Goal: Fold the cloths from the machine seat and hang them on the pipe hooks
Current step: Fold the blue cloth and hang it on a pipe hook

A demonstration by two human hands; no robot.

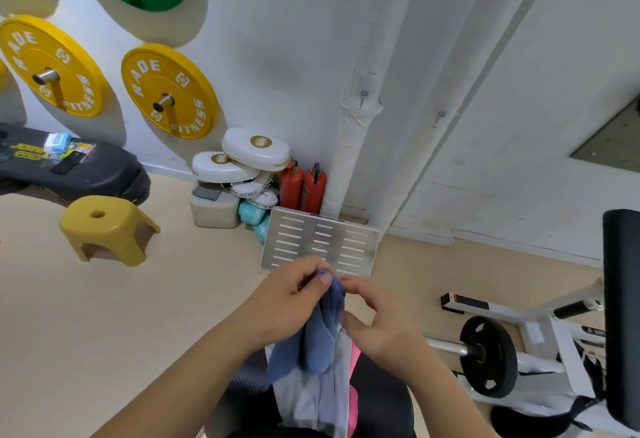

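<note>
A blue cloth (317, 340) hangs bunched between my hands at the lower middle of the head view. My left hand (291, 295) pinches its top edge with thumb and fingers. My right hand (377, 320) touches the same top edge with curled fingers, just to the right. Below them a white cloth (311, 399) and a pink cloth (354, 399) lie on the black machine seat (381, 399). Two small hooks (363, 96) (440, 117) are fixed on the white wrapped pipes (349, 146) in the wall corner ahead.
A perforated metal plate (320, 242) leans by the pipe foot, with two red extinguishers (303, 186) and white boxing pads (242, 160) beside it. A yellow stool (105, 229) stands at left. A white machine frame with a black weight plate (488, 356) is at right.
</note>
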